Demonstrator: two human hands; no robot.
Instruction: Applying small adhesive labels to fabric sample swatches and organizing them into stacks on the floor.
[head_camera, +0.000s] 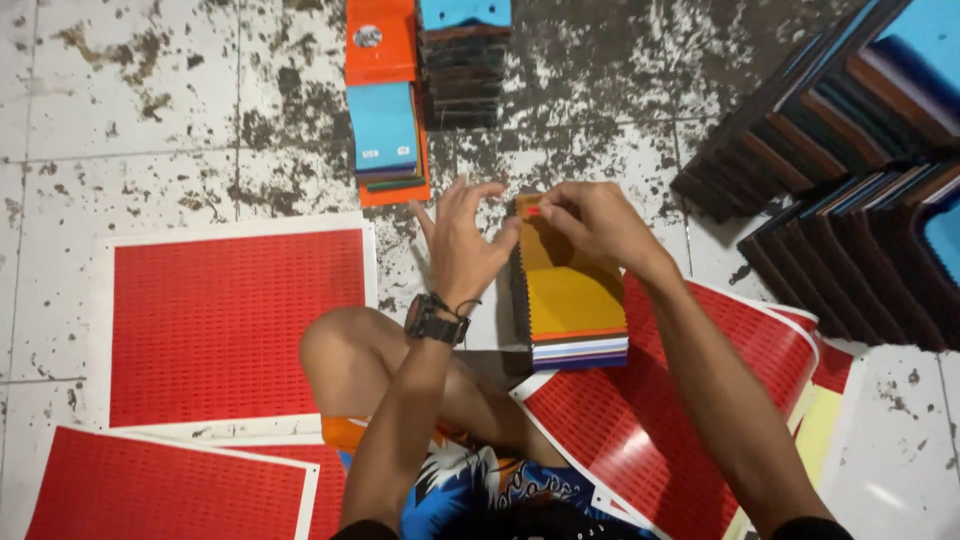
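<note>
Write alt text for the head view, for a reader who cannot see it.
A seated person's right hand presses a small red sticker onto the top of a fanned swatch stack, steadied by the left hand. Red sticker sheets lie on the stained tile floor.

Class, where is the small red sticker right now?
In the head view, the small red sticker sits at the yellow swatch stack's top edge, pinched by the right hand, beside the left hand.

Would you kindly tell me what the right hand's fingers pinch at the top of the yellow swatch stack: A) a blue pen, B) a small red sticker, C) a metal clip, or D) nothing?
B: the right hand pinches a small red sticker at the top edge of the yellow swatch stack.
</note>
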